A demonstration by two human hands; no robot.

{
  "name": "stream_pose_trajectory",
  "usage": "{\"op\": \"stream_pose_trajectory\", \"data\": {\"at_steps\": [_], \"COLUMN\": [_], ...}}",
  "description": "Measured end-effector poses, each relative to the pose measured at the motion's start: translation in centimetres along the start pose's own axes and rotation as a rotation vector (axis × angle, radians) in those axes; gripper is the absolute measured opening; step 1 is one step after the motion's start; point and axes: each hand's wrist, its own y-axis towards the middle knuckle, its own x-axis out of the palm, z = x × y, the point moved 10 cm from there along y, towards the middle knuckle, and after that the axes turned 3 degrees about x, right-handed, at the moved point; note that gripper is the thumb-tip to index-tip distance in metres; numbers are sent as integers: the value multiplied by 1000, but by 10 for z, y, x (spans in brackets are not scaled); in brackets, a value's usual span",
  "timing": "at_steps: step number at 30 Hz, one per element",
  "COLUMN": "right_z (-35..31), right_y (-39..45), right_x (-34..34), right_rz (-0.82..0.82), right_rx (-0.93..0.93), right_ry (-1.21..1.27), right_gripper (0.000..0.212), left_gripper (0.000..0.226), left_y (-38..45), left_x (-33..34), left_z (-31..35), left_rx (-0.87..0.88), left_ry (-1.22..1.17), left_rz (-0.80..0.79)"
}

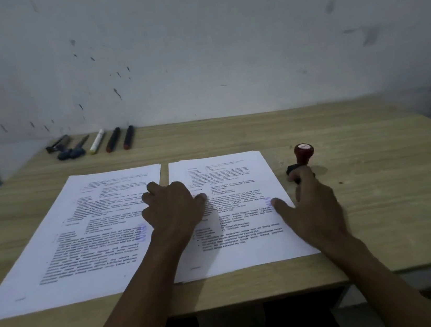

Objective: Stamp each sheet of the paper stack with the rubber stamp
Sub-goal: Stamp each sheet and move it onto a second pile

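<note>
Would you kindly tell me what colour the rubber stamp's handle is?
The round-topped rubber stamp's handle is dark red, above a black base; the head view shows it.

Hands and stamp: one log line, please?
left hand: flat on right stack | right hand: beside standing stamp | left stack: stamped

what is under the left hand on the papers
The left hand lies across the gap between the two white printed paper stacks, its thumb on the right one. The text and wooden table directly beneath it are covered.
</note>
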Motion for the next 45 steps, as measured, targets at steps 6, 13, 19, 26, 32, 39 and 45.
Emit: {"op": "stream_pose_trajectory", "data": {"at_steps": [6,13,19,26,32,39,45], "right_z": [-1,-2,-6,-32,-83,-151,-177], "right_y": [-3,-3,-3,6,4,-23,-34], "right_x": [4,3,-5,16,57,120,151], "right_rz": [-38,-45,-12,-184,-347,-504,-512], "right_rx": [-11,7,17,149,251,229,237], "right_ry": [-66,-48,44,386,651,586,487], "right_gripper": [44,43,41,37,11,16,31], "left_gripper": [47,20,37,27,34,23,31], "left_y": [0,3,9,26,37,41,55], "left_x": [-17,-32,-37,-44,-82,-127,-127], "left_z": [2,-4,-9,-57,-117,-195,-229], "left_rx": [-6,-8,81,-65,-110,-130,-173], "left_ry": [-162,-444,-776,-1104,-947,-559,-351], "left_rz": [159,271,194,67,167,357,339]}}
